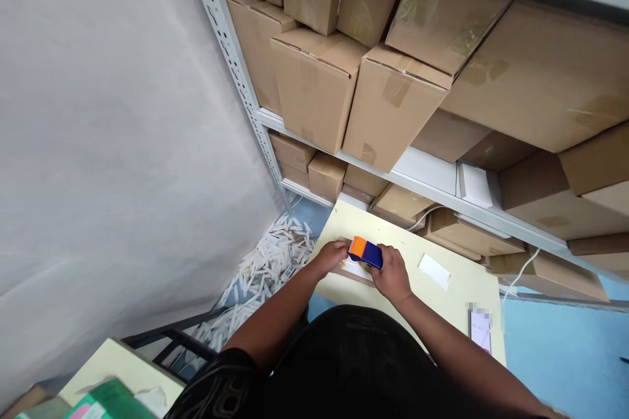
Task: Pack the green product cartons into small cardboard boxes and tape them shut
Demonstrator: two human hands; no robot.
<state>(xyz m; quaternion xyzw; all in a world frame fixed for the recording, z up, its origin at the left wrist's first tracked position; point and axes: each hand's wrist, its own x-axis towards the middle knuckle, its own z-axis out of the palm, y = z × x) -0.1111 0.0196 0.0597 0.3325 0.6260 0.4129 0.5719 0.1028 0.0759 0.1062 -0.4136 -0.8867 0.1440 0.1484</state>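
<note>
My right hand (pixel 393 272) is wrapped around the right end of a blue and orange tape dispenser (pixel 365 252). The dispenser sits low over a small flat cardboard box (pixel 352 277), which has a white label on its top and lies on the cream table (pixel 464 308). At the left end of that box, my left hand (pixel 331 257) has its fingers curled onto the edge, close to the dispenser's orange end. The dispenser and hands cover part of the box.
A white slip (pixel 435 270) and a phone (pixel 480 328) lie on the table's right side. Behind stands a metal shelf (pixel 417 177) packed with cardboard boxes (pixel 314 88). Paper strips (pixel 272 255) litter the floor at left, beside a grey wall (pixel 122 111). A green package (pixel 111 399) is at lower left.
</note>
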